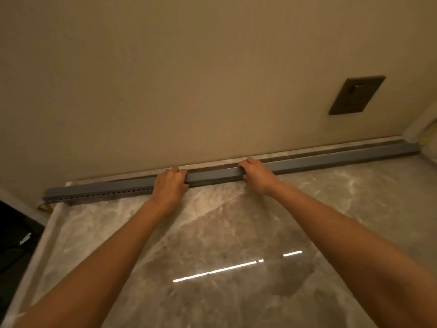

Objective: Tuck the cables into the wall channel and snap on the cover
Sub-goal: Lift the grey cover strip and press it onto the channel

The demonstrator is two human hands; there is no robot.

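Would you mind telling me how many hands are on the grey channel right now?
2. The left hand grips the channel near its middle; the right hand grips it slightly further right. Both have fingers curled over its top.

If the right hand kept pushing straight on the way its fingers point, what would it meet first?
The right hand already lies on the grey cover; beyond that its fingers point at the wall, which looks close behind the channel, though depth is unclear.
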